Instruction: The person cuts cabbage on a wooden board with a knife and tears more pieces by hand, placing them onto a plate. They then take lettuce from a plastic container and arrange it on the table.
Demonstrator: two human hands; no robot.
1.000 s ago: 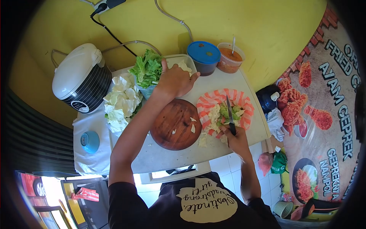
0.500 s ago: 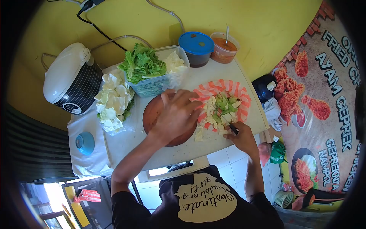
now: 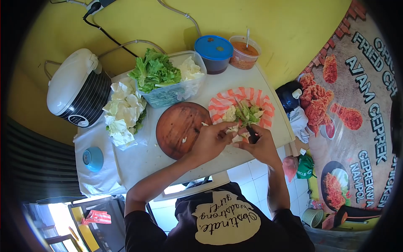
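Observation:
My right hand [image 3: 262,146] is closed around the black handle of a knife [image 3: 252,133], whose blade reaches over the chopped greens. My left hand [image 3: 213,142] is pinched beside it, fingertips on pale cabbage pieces [image 3: 235,136] at the near edge of a red-and-white striped paper [image 3: 216,105]. Chopped lettuce [image 3: 248,113] and more cabbage lie on this paper. To the left, a round wooden cutting board [image 3: 178,128] carries a few small scraps, partly covered by my left hand.
A plastic container [image 3: 168,98] of lettuce and cabbage stands behind the board, with a cabbage pile [image 3: 124,113] to its left. A blue-lidded tub [image 3: 214,48] and a sauce tub [image 3: 244,52] are at the back. A rice cooker [image 3: 77,90] and blue bowl [image 3: 93,158] sit left.
My left hand has moved right and nearer to me, from over the cutting board to the paper's near edge, uncovering most of the board. The right hand has shifted slightly and raised the knife handle.

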